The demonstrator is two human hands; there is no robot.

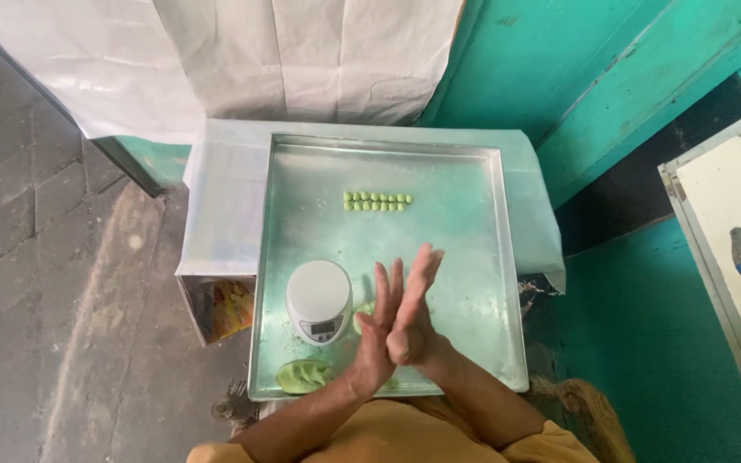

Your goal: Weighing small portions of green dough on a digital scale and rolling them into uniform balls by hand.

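Rolling what I take to be a dough piece, hidden between my flat palms, left hand against right hand, fingers straight, I count two short rows of green balls done on the tray, a dough lump left beside the scale.

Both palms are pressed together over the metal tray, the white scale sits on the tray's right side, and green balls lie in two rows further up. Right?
Not quite: the head view shows the white scale on the left side of the metal tray, beside the pressed palms, left hand and right hand. The green balls do lie in two rows.
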